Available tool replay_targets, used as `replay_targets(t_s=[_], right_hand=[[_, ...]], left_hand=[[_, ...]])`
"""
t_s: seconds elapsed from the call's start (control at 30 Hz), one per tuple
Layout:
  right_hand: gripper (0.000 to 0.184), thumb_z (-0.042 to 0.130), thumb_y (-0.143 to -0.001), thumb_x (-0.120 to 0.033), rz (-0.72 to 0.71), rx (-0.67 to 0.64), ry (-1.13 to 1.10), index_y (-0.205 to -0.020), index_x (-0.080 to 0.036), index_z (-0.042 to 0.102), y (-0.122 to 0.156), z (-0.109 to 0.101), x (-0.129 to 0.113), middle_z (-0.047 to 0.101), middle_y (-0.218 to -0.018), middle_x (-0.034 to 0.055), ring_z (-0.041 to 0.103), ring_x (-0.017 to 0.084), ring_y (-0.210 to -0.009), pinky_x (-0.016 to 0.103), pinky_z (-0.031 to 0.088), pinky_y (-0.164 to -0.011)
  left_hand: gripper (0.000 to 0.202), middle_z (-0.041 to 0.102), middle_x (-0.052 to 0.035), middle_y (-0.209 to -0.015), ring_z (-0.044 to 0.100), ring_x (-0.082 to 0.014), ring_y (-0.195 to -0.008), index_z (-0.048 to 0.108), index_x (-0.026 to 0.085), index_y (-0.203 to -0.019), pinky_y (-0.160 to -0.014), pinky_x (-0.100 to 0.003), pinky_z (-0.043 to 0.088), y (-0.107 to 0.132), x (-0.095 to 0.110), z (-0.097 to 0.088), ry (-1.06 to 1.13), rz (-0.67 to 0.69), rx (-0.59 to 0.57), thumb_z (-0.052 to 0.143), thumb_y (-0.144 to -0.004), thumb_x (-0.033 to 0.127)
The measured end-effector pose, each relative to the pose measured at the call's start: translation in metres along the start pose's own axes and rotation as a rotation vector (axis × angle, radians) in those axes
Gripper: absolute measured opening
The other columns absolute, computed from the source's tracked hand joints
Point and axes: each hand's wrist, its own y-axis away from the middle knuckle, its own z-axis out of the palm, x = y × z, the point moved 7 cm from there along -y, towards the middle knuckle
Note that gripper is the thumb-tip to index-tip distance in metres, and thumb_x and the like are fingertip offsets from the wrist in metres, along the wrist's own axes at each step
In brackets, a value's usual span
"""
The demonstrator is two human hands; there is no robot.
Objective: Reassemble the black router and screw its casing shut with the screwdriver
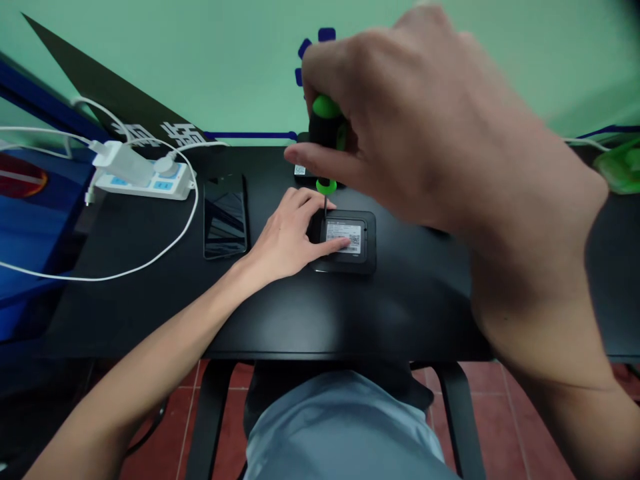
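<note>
A small black rectangular device (370,250) with a white printed label lies flat on the black table (320,317). My left hand (290,237) holds it down, thumb across the label and fingers at its upper left edge. High over the device, my right hand (415,113) is wrapped around a black and green screwdriver (326,133). The screwdriver stands nearly upright, its shaft reaching down to the device's upper left corner. Whether the tip sits in a screw is too small to tell.
Left of my left hand lies a black smartphone (225,220). A white power strip (165,187) with plugged-in chargers stands farther left, and its white cable (193,220) loops over the table. Behind the screwdriver is another dark object with a label (300,169). A green container (623,167) is at the far right.
</note>
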Motion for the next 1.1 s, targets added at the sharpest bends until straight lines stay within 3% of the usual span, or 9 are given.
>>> replay_targets(t_s=[0.2, 0.27, 0.37, 0.5, 0.6, 0.83, 0.93, 1.03, 1.1], right_hand=[[0.041, 0.049, -0.111, -0.06, -0.125, -0.034, -0.143, -0.136, -0.029, 0.059, 0.005, -0.001, 0.002, 0.071, -0.118, 0.0047, 0.067, 0.031, -0.097, 0.046, 0.041, -0.079], [0.037, 0.063, -0.107, -0.048, -0.203, -0.029, -0.248, -0.138, -0.028, 0.059, 0.009, -0.008, 0.004, 0.07, -0.129, 0.0017, 0.067, 0.028, -0.108, 0.043, 0.046, -0.093], [0.033, 0.062, -0.104, -0.028, -0.272, -0.054, -0.347, -0.136, -0.032, 0.062, 0.015, -0.014, 0.008, 0.07, -0.133, -0.0029, 0.067, 0.025, -0.106, 0.042, 0.046, -0.103], [0.032, 0.066, -0.102, -0.032, -0.244, -0.031, -0.263, -0.134, -0.032, 0.062, 0.014, -0.014, 0.012, 0.072, -0.116, 0.0001, 0.067, 0.029, -0.101, 0.045, 0.046, -0.091], [0.037, 0.066, -0.105, -0.052, -0.145, 0.005, -0.113, -0.132, -0.028, 0.06, 0.008, -0.009, 0.01, 0.067, -0.096, 0.0037, 0.064, 0.032, -0.086, 0.046, 0.04, -0.073], [0.039, 0.053, -0.111, -0.056, 0.038, 0.071, 0.065, -0.117, -0.02, 0.068, 0.004, -0.011, 0.004, 0.07, -0.101, 0.0123, 0.07, 0.037, -0.085, 0.045, 0.034, -0.062], [0.042, 0.05, -0.11, -0.062, -0.087, -0.023, -0.091, -0.134, -0.029, 0.061, 0.008, -0.009, 0.004, 0.07, -0.1, 0.0051, 0.069, 0.031, -0.092, 0.044, 0.044, -0.081], [0.034, 0.059, -0.108, -0.043, -0.211, -0.031, -0.23, -0.138, -0.028, 0.059, 0.011, -0.014, 0.003, 0.067, -0.102, 0.0008, 0.068, 0.024, -0.096, 0.039, 0.046, -0.104], [0.03, 0.059, -0.107, -0.036, -0.215, -0.022, -0.231, -0.135, -0.025, 0.061, 0.012, -0.015, 0.006, 0.065, -0.102, 0.001, 0.066, 0.024, -0.094, 0.04, 0.046, -0.104]], left_hand=[[0.055, 0.066, -0.0098, -0.143, 0.056, -0.0384, -0.14, 0.065, 0.029, -0.135, -0.12, -0.059, 0.049, 0.001, -0.002, 0.001, -0.003, -0.008, -0.002, 0.077, -0.095, 0.065], [0.053, 0.066, -0.0097, -0.141, 0.057, -0.0374, -0.138, 0.065, 0.028, -0.133, -0.121, -0.058, 0.049, 0.001, -0.004, 0.002, -0.004, -0.011, -0.002, 0.077, -0.095, 0.064], [0.052, 0.067, -0.0099, -0.138, 0.057, -0.0376, -0.137, 0.066, 0.028, -0.131, -0.119, -0.06, 0.049, 0.001, -0.005, 0.003, -0.012, -0.02, 0.002, 0.079, -0.095, 0.063], [0.051, 0.066, -0.0102, -0.137, 0.058, -0.0368, -0.135, 0.066, 0.027, -0.13, -0.119, -0.059, 0.049, 0.001, -0.003, 0.001, 0.0, -0.005, 0.007, 0.078, -0.095, 0.062], [0.048, 0.066, -0.0098, -0.139, 0.058, -0.036, -0.134, 0.066, 0.027, -0.129, -0.12, -0.058, 0.049, 0.001, -0.001, 0.0, 0.006, 0.001, 0.002, 0.078, -0.096, 0.061], [0.056, 0.066, -0.0098, -0.14, 0.058, -0.0371, -0.133, 0.065, 0.029, -0.137, -0.118, -0.059, 0.05, 0.0, -0.002, 0.001, 0.001, 0.002, -0.007, 0.076, -0.096, 0.065], [0.056, 0.065, -0.0108, -0.139, 0.057, -0.0363, -0.135, 0.065, 0.026, -0.137, -0.117, -0.054, 0.049, 0.0, -0.004, 0.002, -0.005, -0.006, -0.003, 0.077, -0.096, 0.063], [0.056, 0.065, -0.0118, -0.138, 0.057, -0.0366, -0.134, 0.066, 0.024, -0.135, -0.116, -0.054, 0.047, 0.002, -0.003, 0.004, -0.058, -0.014, -0.009, 0.076, -0.096, 0.063], [0.057, 0.065, -0.0135, -0.139, 0.058, -0.0377, -0.131, 0.064, 0.022, -0.137, -0.115, -0.057, 0.044, 0.003, -0.003, 0.004, -0.136, -0.031, 0.003, 0.072, -0.098, 0.063]])
